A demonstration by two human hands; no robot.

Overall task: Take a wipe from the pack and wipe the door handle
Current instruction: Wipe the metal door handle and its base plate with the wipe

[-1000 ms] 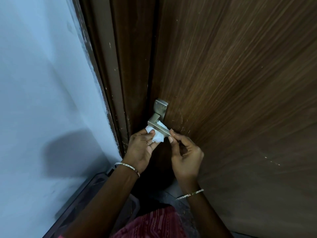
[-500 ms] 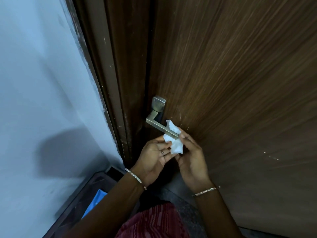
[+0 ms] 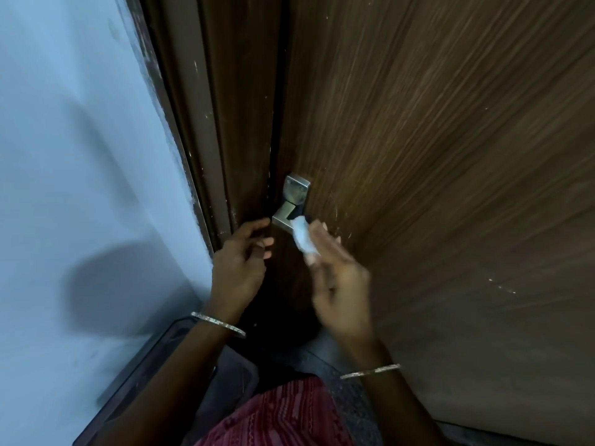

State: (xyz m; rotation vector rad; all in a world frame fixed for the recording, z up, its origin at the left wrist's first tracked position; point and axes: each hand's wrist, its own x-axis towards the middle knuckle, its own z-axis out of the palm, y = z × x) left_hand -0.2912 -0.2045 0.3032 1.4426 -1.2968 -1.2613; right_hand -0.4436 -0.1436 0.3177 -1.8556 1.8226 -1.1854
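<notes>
A square silver door handle (image 3: 291, 204) sticks out of the brown wooden door (image 3: 434, 156). My right hand (image 3: 335, 278), blurred by motion, pinches a crumpled white wipe (image 3: 302, 235) and holds it against the lever's right part. My left hand (image 3: 240, 268) hovers just left of the lever with its fingers loosely curled and nothing in them. The wipe pack is not in view.
A pale blue wall (image 3: 80, 156) fills the left side, next to the dark door frame (image 3: 206, 123). A dark tray-like container (image 3: 151, 375) lies on the floor below my left arm. Red patterned cloth (image 3: 277, 416) covers the bottom middle.
The wipe passed from both hands to my right hand alone, which now rubs it on the lever. My left hand let go and drew back to the left.
</notes>
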